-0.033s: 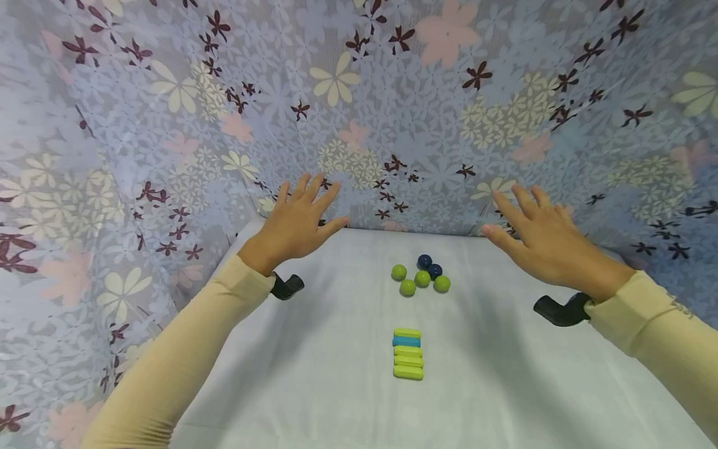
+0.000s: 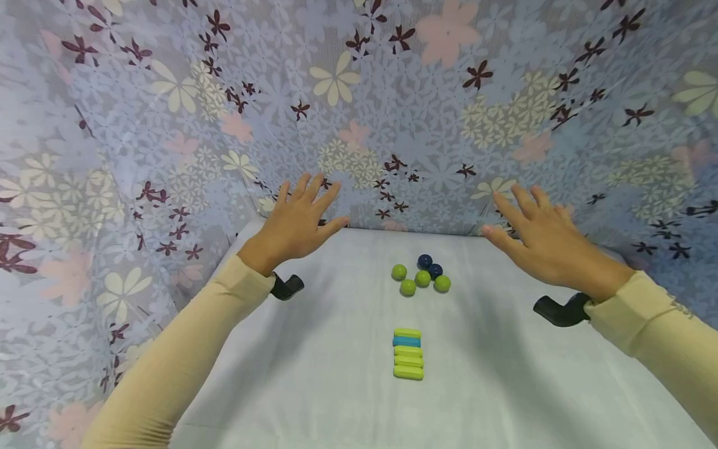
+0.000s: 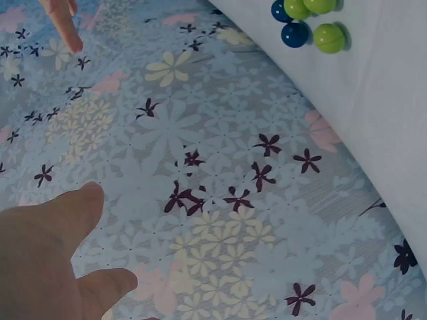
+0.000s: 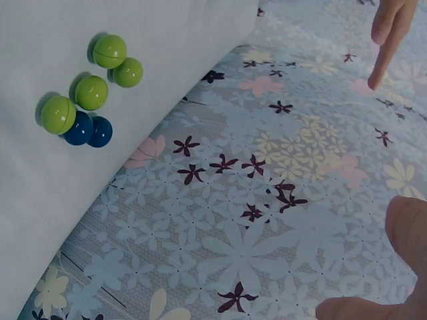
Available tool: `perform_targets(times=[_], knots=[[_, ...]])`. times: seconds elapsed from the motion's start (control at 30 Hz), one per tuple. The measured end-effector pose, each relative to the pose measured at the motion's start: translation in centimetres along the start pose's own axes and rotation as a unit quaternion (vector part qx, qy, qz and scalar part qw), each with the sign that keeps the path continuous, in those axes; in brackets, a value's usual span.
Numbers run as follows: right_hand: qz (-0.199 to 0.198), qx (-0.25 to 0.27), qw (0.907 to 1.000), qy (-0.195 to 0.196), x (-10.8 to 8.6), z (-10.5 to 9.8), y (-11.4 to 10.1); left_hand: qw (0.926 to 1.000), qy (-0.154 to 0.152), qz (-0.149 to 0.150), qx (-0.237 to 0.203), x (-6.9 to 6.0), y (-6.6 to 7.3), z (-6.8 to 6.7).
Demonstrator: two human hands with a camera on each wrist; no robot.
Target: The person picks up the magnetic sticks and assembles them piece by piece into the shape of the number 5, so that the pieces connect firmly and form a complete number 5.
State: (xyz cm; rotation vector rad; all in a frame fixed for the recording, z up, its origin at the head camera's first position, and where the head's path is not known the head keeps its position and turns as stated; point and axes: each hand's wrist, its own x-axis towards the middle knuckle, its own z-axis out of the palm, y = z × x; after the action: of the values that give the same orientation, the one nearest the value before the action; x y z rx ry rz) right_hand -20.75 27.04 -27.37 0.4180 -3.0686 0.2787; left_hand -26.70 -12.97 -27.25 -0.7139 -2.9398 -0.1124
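My left hand [image 2: 294, 224] is raised over the left back part of the white table, fingers spread and straight, holding nothing. On the other side my right hand [image 2: 541, 240] hovers in the same way, also with nothing in it. Between them on the table lie several glossy green balls [image 2: 407, 287] and two dark blue balls [image 2: 424, 262] in a loose cluster. Nearer the front, several yellow-green sticks [image 2: 408, 372] and one blue stick [image 2: 406, 342] lie side by side in a column. Both wrist views catch the balls, apart from the hands.
A white cloth covers the table [image 2: 336, 386]. Behind it and to the left hangs a floral curtain [image 2: 392, 112]. A black curved piece [image 2: 288, 287] sits under the left wrist, and another black piece [image 2: 563, 310] under the right.
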Motion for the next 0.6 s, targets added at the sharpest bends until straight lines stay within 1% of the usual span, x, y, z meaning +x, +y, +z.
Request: perform_targets(times=[0.13,0.2,0.27,0.43,0.6], knots=[[-0.003,0.001,1.0,-0.002,0.2,0.3,-0.3,0.9999,-0.014,0.002,-0.001,-0.1,-0.2,0.3],[-0.005,0.0,1.0,0.001,0.2,0.2,-0.6,0.9997,-0.021,0.004,-0.009,-0.2,-0.3,0.3],[-0.008,-0.001,1.0,0.005,0.1,0.1,-0.7,0.9995,-0.023,0.006,-0.022,-0.2,-0.5,0.2],[-0.008,-0.008,0.9999,0.012,-0.1,-0.1,-1.0,0.999,-0.018,0.011,-0.039,-0.3,-0.9,0.1],[-0.006,-0.009,0.9999,0.004,-0.2,-0.1,-1.3,0.9986,-0.033,0.013,-0.039,-0.6,-0.8,0.5]])
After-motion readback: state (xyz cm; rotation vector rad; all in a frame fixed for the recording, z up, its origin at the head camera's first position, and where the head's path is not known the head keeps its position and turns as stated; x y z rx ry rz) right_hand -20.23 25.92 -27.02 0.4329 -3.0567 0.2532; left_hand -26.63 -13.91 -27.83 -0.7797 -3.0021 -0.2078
